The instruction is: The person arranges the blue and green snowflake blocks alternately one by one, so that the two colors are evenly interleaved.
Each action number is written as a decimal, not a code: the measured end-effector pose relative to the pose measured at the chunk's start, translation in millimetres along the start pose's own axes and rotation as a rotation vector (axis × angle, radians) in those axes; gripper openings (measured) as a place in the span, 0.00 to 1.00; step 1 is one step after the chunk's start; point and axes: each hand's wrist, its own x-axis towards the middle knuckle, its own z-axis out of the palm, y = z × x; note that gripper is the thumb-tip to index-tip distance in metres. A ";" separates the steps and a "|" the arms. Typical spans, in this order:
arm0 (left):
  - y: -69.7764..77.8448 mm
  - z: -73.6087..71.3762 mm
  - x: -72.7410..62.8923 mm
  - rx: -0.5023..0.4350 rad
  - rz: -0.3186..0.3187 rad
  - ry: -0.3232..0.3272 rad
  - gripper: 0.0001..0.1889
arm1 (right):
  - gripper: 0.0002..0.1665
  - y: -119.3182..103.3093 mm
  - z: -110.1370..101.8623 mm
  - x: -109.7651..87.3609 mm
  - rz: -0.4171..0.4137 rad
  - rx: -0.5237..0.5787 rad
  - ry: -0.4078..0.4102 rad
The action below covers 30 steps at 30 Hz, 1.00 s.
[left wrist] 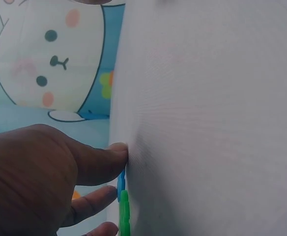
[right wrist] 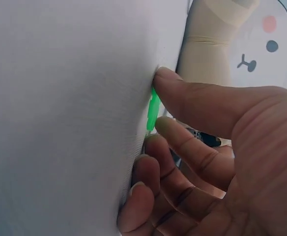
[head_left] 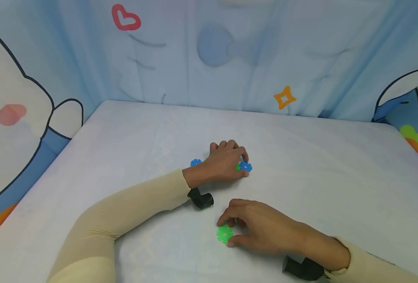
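Between thumb and forefinger my left hand [head_left: 224, 162] pinches a blue notched plastic disc [head_left: 245, 167], a flower-shaped building piece, flat at the cloth. A green disc [head_left: 238, 167] sits against its left side, partly covered by the hand; the left wrist view shows the blue disc [left wrist: 121, 186] and the green disc [left wrist: 125, 214] edge-on. Nearer to me, my right hand [head_left: 265, 227] holds another green notched disc [head_left: 224, 234] by its edges, with the thumb below and forefinger above. The right wrist view has this green disc [right wrist: 153, 112] edge-on, with the other fingers curled beside it.
Another blue disc [head_left: 196, 162] lies behind the left wrist, partly hidden by it. White cloth [head_left: 318, 169] covers the table. A blue printed curtain [head_left: 173, 55] hangs along the back and sides. Black wrist cameras [head_left: 202, 199] hang below the wrists.
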 end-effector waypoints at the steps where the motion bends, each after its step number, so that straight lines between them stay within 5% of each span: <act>1: -0.2 -0.1 -0.4 0.001 0.000 0.001 0.19 | 0.16 0.0 0.4 0.2 -0.002 0.000 0.001; 16: -0.8 -0.5 -0.4 -0.002 0.001 0.006 0.17 | 0.17 -1.8 0.4 1.0 -0.012 -0.011 -0.034; 30: -1.2 -1.0 -1.5 0.001 0.018 0.014 0.17 | 0.20 5.0 -2.4 -0.7 -0.106 0.038 -0.085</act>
